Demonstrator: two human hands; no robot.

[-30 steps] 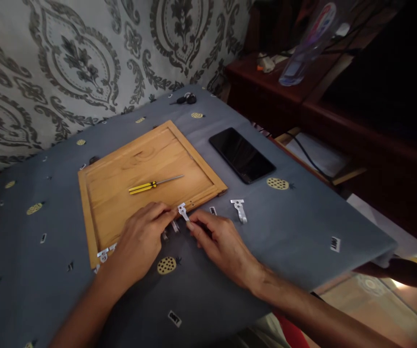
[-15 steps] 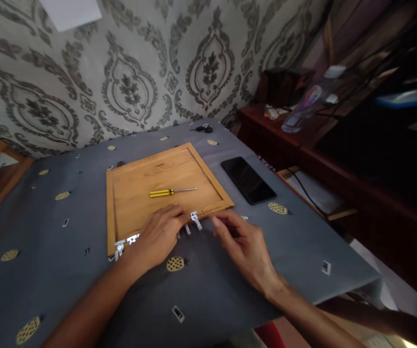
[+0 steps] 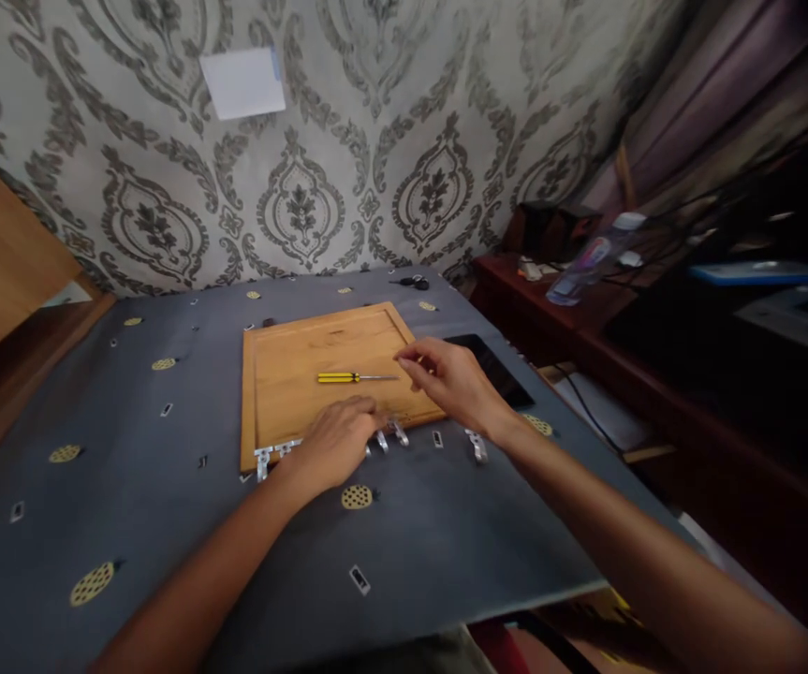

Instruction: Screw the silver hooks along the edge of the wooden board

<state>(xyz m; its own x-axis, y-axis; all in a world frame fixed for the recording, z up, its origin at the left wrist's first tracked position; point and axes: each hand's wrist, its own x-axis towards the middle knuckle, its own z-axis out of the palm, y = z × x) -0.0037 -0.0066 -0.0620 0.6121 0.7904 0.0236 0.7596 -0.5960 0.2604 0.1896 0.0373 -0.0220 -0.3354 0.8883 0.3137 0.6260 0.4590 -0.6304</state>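
Note:
A light wooden panel with a raised border [image 3: 291,356] lies on the cloth-covered table. Across its face rests a yellow-handled screwdriver [image 3: 339,377], shaft pointing right. Palm down, my left hand [image 3: 333,442] lies over the panel's near edge, fingers resting on the wood beside a silver metal hinge [image 3: 399,432]. Its fingertips are partly hidden. More hinge pieces [image 3: 263,462] sit at the near left corner. My right hand [image 3: 456,379] is raised over the panel's right side, thumb and forefinger pinched near the screwdriver tip; anything between them is too small to make out.
A black phone [image 3: 498,373] lies right of the panel, partly behind my right hand. Another metal hinge [image 3: 476,446] lies on the cloth below my right wrist. Keys [image 3: 414,282] lie at the back. A plastic bottle [image 3: 593,260] stands on the dark side desk [image 3: 572,323].
My right hand has moved from the near edge up over the panel's right side, uncovering a hinge on the cloth. My left hand stays at the edge. The camera view has tilted up.

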